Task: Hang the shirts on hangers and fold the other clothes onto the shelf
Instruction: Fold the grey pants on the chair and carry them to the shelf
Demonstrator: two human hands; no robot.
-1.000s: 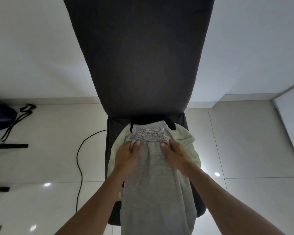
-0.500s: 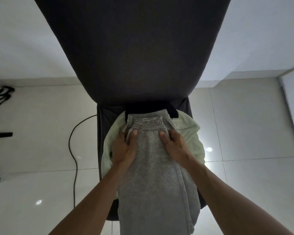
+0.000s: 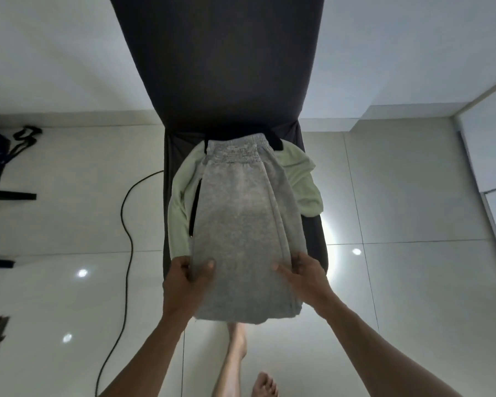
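Grey sweatpants lie lengthwise on the seat of a dark covered chair, waistband toward the backrest, legs hanging over the front edge. Under them lies a pale green garment, showing on both sides. My left hand pinches the pants' left edge near the seat front, thumb on top and fingers beneath. My right hand holds the right edge, thumb lying on the fabric and fingers wrapped around the side.
A black cable curves over the white tiled floor left of the chair. A dark bag with straps sits at the far left. My bare leg and feet stand below the pants. A white cabinet rises at right.
Both hands slid from just below the waistband down the pants to the front of the seat and took hold of the side edges. The view pulled back.
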